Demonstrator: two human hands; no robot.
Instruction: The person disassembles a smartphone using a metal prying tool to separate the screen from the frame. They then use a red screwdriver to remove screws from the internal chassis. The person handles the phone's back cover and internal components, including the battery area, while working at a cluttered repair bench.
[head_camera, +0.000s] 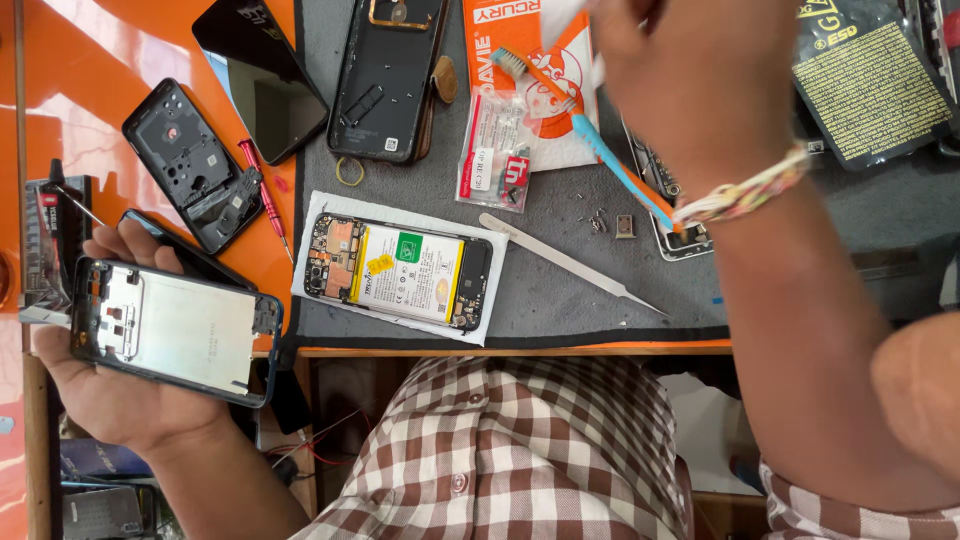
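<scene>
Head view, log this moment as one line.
left hand: holds phone frame | right hand: raised over mat | opened phone: on mat

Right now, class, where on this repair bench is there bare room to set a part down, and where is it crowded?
Bare grey mat lies between the opened phone and the tweezers, and below the tweezers toward the front edge. The orange top at far left is also free. The back edge is crowded: phone shells, packets, toothbrush, loose screws.

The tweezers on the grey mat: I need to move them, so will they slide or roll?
The tweezers lie flat, thin and blade-like, so they probably won't roll. Being smooth metal, they may feel slippery and light. The mat looks soft, likely limiting sliding.
</scene>
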